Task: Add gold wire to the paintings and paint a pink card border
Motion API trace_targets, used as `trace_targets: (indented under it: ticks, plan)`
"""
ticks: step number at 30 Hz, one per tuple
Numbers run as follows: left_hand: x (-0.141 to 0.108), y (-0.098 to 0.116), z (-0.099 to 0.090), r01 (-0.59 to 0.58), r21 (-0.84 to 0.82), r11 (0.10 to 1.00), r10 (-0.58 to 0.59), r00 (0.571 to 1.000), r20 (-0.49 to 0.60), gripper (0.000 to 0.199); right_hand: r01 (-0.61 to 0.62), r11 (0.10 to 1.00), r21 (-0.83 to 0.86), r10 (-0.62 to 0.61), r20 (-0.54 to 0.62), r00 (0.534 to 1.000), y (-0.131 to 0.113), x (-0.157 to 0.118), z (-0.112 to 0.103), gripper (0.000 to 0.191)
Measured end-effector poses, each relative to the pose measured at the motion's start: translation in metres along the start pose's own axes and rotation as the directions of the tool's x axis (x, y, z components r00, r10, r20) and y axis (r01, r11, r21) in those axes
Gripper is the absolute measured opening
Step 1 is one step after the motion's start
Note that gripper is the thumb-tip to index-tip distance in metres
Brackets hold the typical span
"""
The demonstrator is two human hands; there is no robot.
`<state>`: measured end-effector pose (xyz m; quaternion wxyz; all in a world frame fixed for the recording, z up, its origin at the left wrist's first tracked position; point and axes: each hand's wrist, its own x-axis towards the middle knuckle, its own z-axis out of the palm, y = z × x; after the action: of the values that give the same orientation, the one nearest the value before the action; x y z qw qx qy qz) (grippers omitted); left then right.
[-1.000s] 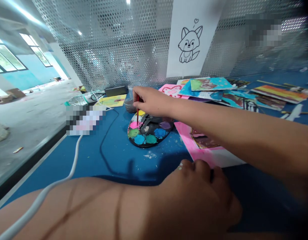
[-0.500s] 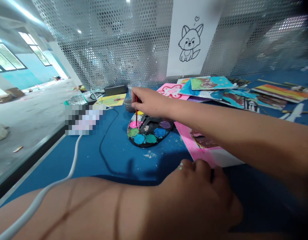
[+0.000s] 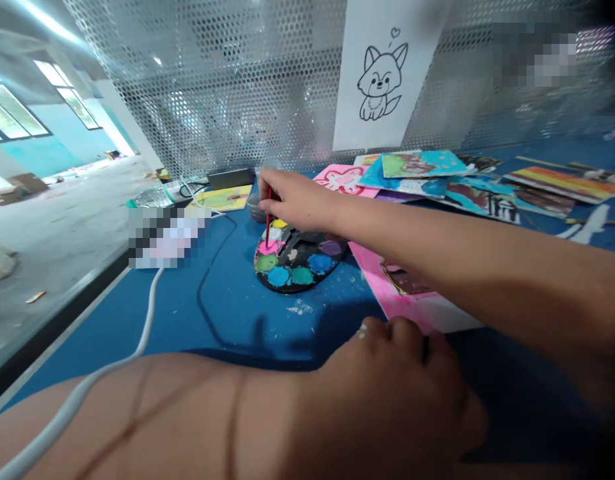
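Observation:
My right hand (image 3: 292,195) reaches across and pinches a thin red paintbrush (image 3: 268,223). The brush points down, its tip at the pink paint (image 3: 268,247) in a black palette (image 3: 294,289). Green, blue, teal, purple and yellow paints fill other wells. My left hand (image 3: 402,383) rests low in front with its fingers curled; their inside is hidden, so I cannot tell what they hold. Specks of pale paint mark a knuckle. Just beyond it lies a pink painted sheet (image 3: 370,280) with a brown shape, partly covered by my right forearm.
Behind the palette stands a cup (image 3: 256,208). Painted pictures (image 3: 422,165) are piled along a metal mesh panel (image 3: 227,80), where a fox drawing (image 3: 380,83) hangs. A clear bottle (image 3: 154,195) lies at the left. A white cable (image 3: 151,310) crosses over my left forearm.
My right hand and the paintbrush have shifted slightly left and up, the tip staying within the pink paint. My left hand has hardly moved.

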<state>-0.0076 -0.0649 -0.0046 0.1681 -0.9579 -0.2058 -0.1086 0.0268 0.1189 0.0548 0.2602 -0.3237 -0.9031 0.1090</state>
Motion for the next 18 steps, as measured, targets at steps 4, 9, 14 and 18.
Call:
trace_targets:
  ticks: [4, 9, 14, 18]
  plan:
    - [0.0009, 0.0011, 0.0006, -0.002, -0.004, 1.0, 0.002, 1.0, 0.006, 0.033, -0.042, 0.997, -0.067, 0.042, 0.003, 0.999, 0.0039, 0.0034, -0.0025, 0.017]
    - [0.001, 0.0024, 0.0032, 0.018, 0.004, 1.0, -0.018, 1.0, -0.003, 0.032, -0.04, 0.998, -0.049, 0.042, 0.038, 0.998, 0.001, 0.0044, -0.0034, 0.016]
    - [-0.0001, 0.0022, 0.0028, 0.012, 0.012, 1.0, -0.012, 1.0, -0.01, 0.031, -0.055, 0.998, 0.0, 0.055, 0.028, 0.998, -0.0052, 0.0048, 0.0024, 0.005]
    - [0.001, 0.0024, 0.0008, 0.019, 0.006, 1.0, -0.02, 1.0, 0.006, 0.04, -0.058, 0.994, -0.093, 0.059, 0.017, 0.998, -0.0021, 0.0079, 0.0037, 0.002]
